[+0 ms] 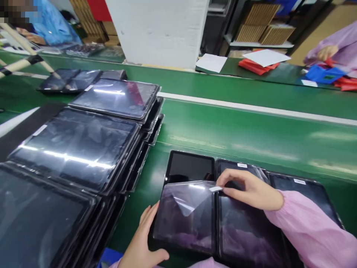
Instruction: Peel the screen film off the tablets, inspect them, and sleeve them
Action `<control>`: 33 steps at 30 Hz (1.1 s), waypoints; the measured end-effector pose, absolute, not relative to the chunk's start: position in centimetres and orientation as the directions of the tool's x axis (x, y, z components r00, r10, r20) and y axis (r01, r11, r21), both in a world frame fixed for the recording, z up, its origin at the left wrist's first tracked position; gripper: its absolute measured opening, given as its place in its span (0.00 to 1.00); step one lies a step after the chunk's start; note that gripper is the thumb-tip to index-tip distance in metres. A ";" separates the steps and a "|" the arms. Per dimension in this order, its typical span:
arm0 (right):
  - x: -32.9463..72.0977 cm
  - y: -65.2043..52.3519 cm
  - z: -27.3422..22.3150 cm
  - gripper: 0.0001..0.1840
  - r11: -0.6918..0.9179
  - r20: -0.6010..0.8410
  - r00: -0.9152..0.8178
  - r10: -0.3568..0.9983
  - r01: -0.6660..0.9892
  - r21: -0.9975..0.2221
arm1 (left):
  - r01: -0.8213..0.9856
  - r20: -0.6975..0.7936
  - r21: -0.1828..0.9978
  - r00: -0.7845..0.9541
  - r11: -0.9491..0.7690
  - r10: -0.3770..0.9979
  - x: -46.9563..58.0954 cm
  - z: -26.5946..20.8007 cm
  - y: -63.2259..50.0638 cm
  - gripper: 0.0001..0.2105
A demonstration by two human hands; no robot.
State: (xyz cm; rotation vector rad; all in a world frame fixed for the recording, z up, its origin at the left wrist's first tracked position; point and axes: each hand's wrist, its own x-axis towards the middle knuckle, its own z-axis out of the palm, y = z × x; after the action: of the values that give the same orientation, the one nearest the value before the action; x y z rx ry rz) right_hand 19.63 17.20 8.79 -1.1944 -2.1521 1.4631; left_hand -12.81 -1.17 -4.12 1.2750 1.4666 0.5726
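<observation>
A dark tablet screen (191,165) lies on the green work surface in front of me. Its clear protective film (184,197) is partly lifted at the far end, leaving that part of the glass bare. Between thumb and fingers, my right hand (248,188) pinches the film by its white tab (215,189). My left hand (146,238) rests against the tablet's left edge, fingers along the side and thumb apart. Two more film-covered tablet screens (248,227) (299,197) lie side by side to the right, the nearer one under my right hand.
Tall stacks of film-covered screens (75,145) stand on the left. More screens (72,80) lie farther back. A white line (251,108) runs along the green surface. Across it, co-workers in a blue sleeve (54,24) and a pink sleeve (340,48) sit near red pieces (258,67) and a blue tray (325,73).
</observation>
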 end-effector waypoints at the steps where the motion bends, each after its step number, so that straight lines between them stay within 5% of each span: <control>1: 19.4 16.7 9.1 0.03 0.154 -0.208 -0.641 0.739 0.462 -0.873 | 0.372 -0.357 0.880 0.113 0.294 0.927 -12.9 -4.5 -1.4 0.44; 5: 18.1 15.3 9.5 0.11 0.110 -0.229 -0.737 0.636 0.380 -0.919 | 0.323 -0.245 0.915 -0.036 0.243 0.969 -12.9 -5.3 -1.2 0.24; 11: 14.7 17.9 9.5 0.36 0.188 -0.148 -0.797 0.586 0.312 -0.931 | 0.523 -0.162 0.840 -0.006 0.141 0.987 -14.3 -5.9 0.5 0.16; 14: 12.8 21.2 10.5 0.36 0.224 -0.149 -0.768 0.623 0.357 -0.907 | 0.565 -0.114 0.822 0.046 0.068 0.992 -15.2 -6.4 0.5 0.16; 21: 9.2 24.7 12.8 0.34 -0.109 -0.440 -0.698 0.565 0.466 -0.878 | 0.578 -0.110 0.812 0.010 0.084 0.994 -14.7 -5.7 0.3 0.16; 33: 12.1 25.9 10.9 0.26 -0.605 -0.560 -0.655 0.508 0.191 -0.773 | 0.512 -0.145 0.843 -0.075 0.163 0.987 -13.8 -4.7 1.3 0.20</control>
State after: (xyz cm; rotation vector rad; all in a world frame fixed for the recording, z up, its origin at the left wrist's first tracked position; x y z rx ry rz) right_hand 12.08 25.88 10.91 -1.1933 -1.2808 2.3658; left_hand -13.83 1.27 -4.73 1.4464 1.6937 0.8031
